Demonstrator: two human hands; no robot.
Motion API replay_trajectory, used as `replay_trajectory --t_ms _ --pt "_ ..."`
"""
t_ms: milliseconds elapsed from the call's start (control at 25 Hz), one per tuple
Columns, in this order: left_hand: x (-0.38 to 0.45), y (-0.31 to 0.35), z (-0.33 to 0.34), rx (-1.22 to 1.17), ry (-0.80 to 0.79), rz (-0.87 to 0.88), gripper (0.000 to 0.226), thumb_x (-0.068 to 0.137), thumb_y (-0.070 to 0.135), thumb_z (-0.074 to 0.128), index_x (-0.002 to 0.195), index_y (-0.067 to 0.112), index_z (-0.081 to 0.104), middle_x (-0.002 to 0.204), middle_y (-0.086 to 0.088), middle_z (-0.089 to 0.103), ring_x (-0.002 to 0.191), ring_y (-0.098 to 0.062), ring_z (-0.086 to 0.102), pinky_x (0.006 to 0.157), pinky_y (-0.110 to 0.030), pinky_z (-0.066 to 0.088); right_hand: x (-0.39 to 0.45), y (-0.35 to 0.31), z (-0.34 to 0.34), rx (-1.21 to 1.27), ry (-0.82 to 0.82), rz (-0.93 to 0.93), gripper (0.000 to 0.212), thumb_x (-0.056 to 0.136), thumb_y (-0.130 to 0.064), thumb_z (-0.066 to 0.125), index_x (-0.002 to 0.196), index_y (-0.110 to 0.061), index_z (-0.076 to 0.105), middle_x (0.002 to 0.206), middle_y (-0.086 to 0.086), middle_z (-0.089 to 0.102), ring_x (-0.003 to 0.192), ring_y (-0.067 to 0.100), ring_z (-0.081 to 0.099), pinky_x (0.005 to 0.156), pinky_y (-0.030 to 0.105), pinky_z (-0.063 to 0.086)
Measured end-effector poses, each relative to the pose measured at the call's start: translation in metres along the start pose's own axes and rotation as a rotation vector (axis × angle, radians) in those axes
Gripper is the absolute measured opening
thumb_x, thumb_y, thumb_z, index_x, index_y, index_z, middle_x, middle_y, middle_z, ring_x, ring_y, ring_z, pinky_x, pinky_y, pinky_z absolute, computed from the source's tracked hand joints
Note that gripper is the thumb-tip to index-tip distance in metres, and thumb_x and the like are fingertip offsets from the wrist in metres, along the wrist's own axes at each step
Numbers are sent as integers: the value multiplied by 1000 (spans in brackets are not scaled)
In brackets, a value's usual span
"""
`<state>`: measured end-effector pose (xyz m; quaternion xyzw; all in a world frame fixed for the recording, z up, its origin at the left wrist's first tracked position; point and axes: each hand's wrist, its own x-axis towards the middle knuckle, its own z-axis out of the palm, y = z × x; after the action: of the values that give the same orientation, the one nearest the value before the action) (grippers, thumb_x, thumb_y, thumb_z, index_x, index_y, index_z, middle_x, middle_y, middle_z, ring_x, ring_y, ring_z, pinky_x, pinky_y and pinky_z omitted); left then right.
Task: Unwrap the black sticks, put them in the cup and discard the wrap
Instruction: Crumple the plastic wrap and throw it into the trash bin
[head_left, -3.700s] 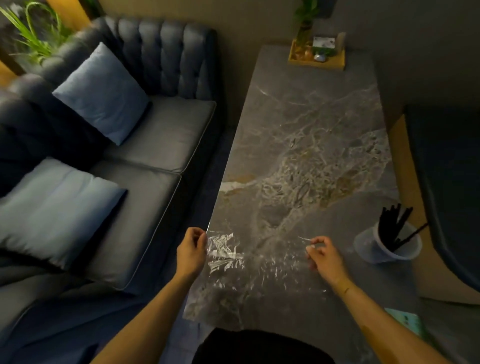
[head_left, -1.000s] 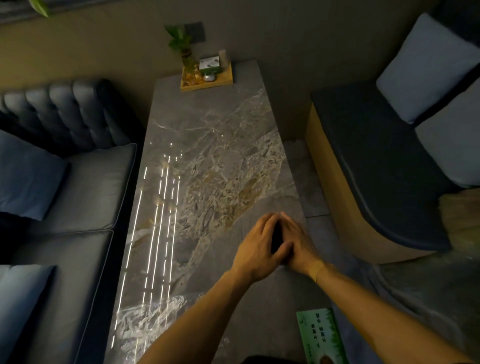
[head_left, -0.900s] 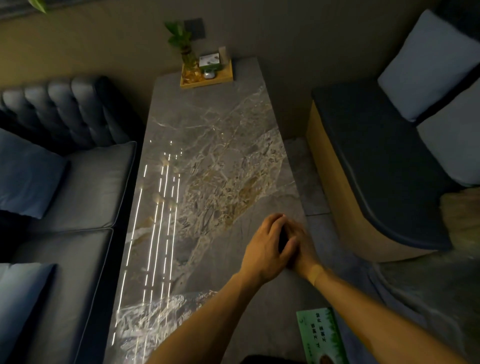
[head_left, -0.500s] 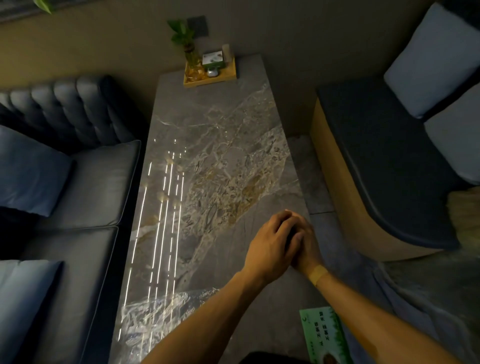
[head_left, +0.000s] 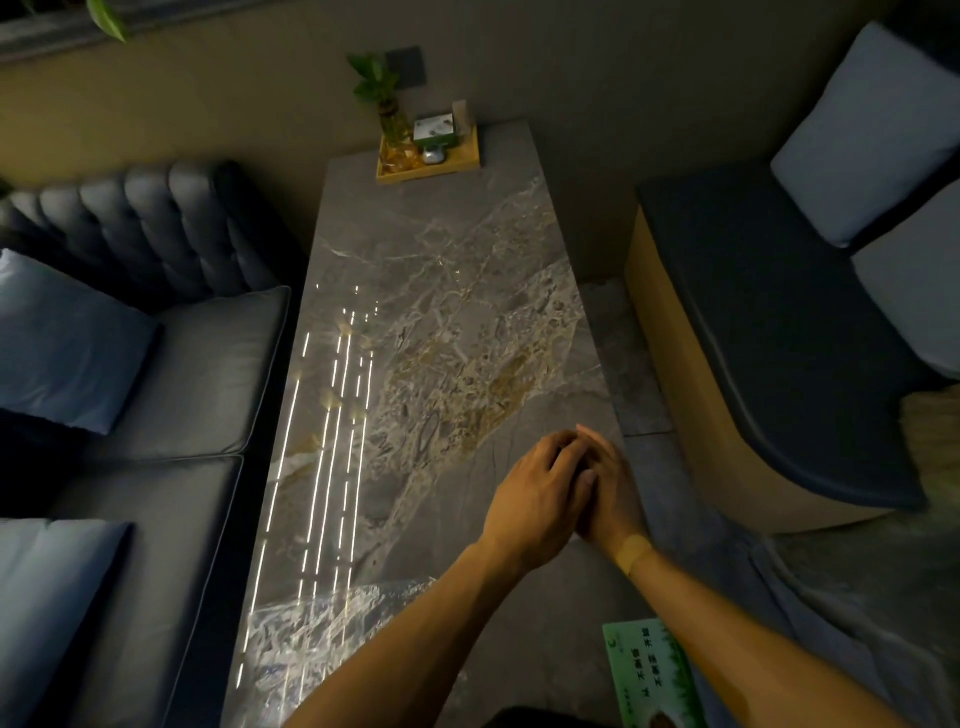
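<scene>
Both hands are pressed together over the right edge of the marble table (head_left: 441, 291). My left hand (head_left: 540, 493) lies on top, and its fingers cover those of my right hand (head_left: 618, 499). They close around something I cannot see; the cup and the black sticks are hidden beneath them. In the earlier frames a dark bundle showed between the palms. The clear plastic wrap (head_left: 322, 623) lies flat and crinkled on the table's near left corner, apart from both hands.
A green printed packet (head_left: 654, 675) lies at the table's near right corner. A wooden tray (head_left: 467, 161) with a plant and small items sits at the far end. A dark sofa (head_left: 182, 374) runs along the left, a cushioned bench (head_left: 779, 364) along the right.
Both hands left the spread wrap and came together at the table's right edge. Over the last second the left hand slid further over the right, closing the dark gap between them.
</scene>
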<state>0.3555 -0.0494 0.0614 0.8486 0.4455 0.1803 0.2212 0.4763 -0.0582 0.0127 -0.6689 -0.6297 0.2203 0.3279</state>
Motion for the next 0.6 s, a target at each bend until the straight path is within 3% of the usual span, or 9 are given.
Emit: replay_trajectory --t_ms 80,160,400,600 --pt "-1 -2 1 -7 -6 -3 42 103 42 31 135 19 45 137 -3 47 113 -18 53 95 -31 49 0 -3 -1 -90 -27 -23 49 66 -3 77 112 3 64 116 24 66 116 38 59 104 49 45" --pt "-2 -4 2 -11 -33 -49 41 102 41 31 133 19 47 136 -4 47 111 -21 55 93 -35 50 0 -5 0 -144 -79 3 42 71 -15 70 111 -4 64 115 16 66 114 33 59 102 45 46" --pt "-2 -14 0 36 -67 -59 42 100 45 34 135 23 44 136 -4 46 113 -24 55 91 -38 51 -3 2 2 -156 -122 16 50 71 -24 70 119 -13 59 125 9 60 115 28 56 101 41 46" --pt "-11 -31 -1 -14 -98 -207 60 90 51 54 142 29 34 145 2 38 119 -20 53 88 -30 52 -8 8 -1 -171 -202 53 57 72 -38 72 124 -22 54 138 5 49 125 26 46 104 41 41"
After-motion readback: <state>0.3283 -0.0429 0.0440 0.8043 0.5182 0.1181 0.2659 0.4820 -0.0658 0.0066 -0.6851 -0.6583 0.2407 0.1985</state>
